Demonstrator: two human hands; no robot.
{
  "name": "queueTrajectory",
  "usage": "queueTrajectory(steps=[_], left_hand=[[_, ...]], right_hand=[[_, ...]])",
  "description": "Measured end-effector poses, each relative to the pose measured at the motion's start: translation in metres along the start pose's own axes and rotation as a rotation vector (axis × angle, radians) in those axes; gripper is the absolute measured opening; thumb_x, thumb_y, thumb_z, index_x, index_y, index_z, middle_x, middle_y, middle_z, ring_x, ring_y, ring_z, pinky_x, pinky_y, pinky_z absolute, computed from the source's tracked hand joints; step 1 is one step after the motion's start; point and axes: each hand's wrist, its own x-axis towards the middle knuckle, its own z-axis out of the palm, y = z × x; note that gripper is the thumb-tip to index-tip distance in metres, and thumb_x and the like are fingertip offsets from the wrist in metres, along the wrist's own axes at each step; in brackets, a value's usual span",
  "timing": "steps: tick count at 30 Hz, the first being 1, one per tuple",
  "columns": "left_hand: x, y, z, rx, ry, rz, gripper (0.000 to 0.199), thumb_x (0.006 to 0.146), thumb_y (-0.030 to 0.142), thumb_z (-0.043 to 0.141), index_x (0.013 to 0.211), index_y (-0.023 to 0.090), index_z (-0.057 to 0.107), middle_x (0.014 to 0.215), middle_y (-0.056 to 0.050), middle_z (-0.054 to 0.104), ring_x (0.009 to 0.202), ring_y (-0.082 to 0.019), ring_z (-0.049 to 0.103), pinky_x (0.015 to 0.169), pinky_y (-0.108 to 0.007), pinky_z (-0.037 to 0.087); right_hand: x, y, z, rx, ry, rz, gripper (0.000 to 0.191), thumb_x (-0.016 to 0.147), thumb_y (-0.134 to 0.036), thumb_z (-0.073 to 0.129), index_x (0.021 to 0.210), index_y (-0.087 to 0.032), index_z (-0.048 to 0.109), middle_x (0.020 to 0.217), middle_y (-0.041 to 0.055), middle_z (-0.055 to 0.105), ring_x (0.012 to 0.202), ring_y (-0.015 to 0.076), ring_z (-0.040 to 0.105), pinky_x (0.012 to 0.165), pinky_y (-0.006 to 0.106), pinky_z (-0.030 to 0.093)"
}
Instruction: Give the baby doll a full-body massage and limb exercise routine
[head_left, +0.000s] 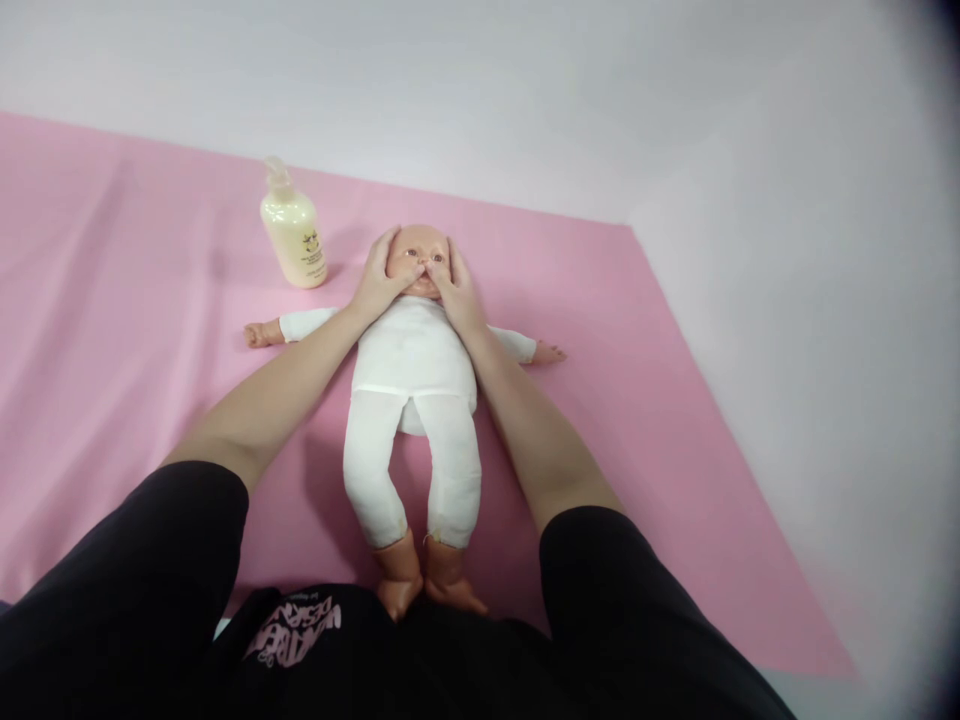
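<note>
A baby doll [416, 350] in a white cloth body lies on its back, arms spread sideways and feet toward me. My left hand [379, 278] cups one side of the doll's head [417, 242], its thumb lying across the cheek beside the nose. On the other side, my right hand [459, 290] holds the head in the same way, thumb near the nose and mouth. Both thumb tips nearly meet below the doll's eyes. The outer fingers run along the sides of the head and are partly hidden.
A pump bottle [296, 235] of pale yellow liquid stands left of the doll's head. Beneath everything is a pink sheet [637, 420] with soft folds on the left. A white surface [787, 300] extends past its far and right edges.
</note>
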Motion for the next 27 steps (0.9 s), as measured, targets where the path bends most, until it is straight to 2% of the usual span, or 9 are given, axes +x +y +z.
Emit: queueTrajectory(steps=[3,10,18,23,27], left_hand=[[-0.001,0.004,0.000,-0.010,-0.001,0.014,0.096,0.080,0.082,0.074,0.154,0.026,0.050,0.168,-0.016,0.044,0.161,-0.038,0.033,0.135,-0.054,0.023],[-0.004,0.011,0.001,-0.024,0.000,0.034,0.086,0.088,0.082,0.065,0.154,0.028,0.050,0.168,-0.014,0.045,0.163,-0.036,0.030,0.136,-0.053,0.019],[-0.001,0.002,0.001,-0.008,0.010,0.024,0.093,0.085,0.086,0.063,0.154,0.026,0.049,0.166,-0.016,0.045,0.160,-0.036,0.035,0.135,-0.052,0.023],[-0.001,0.000,0.001,-0.001,0.018,0.032,0.091,0.085,0.087,0.063,0.153,0.028,0.050,0.166,-0.015,0.046,0.159,-0.036,0.037,0.134,-0.052,0.025],[-0.001,0.001,0.001,0.002,0.014,0.029,0.091,0.085,0.087,0.062,0.153,0.027,0.050,0.166,-0.015,0.046,0.159,-0.036,0.037,0.134,-0.052,0.025]], right_hand=[[-0.002,-0.004,0.001,0.044,0.017,0.026,0.088,0.098,-0.059,0.066,0.169,-0.023,0.031,0.175,0.0054,0.038,0.164,0.0210,0.034,0.137,0.039,0.025],[-0.002,-0.008,0.003,0.084,0.017,0.044,0.089,0.098,-0.068,0.060,0.171,-0.028,0.029,0.175,0.0017,0.036,0.167,0.0227,0.025,0.138,0.041,0.019],[-0.004,-0.016,0.004,0.099,0.023,0.069,0.077,0.105,-0.064,0.051,0.168,-0.023,0.034,0.174,0.0030,0.039,0.167,0.0224,0.026,0.139,0.040,0.018],[-0.009,-0.024,0.004,0.072,0.009,0.073,0.079,0.107,-0.068,0.040,0.168,-0.018,0.032,0.170,0.0048,0.046,0.168,0.0243,0.022,0.139,0.044,0.015],[-0.008,-0.022,0.004,0.084,0.027,0.063,0.078,0.107,-0.066,0.043,0.168,-0.018,0.032,0.173,0.0054,0.040,0.167,0.0242,0.026,0.139,0.042,0.017]])
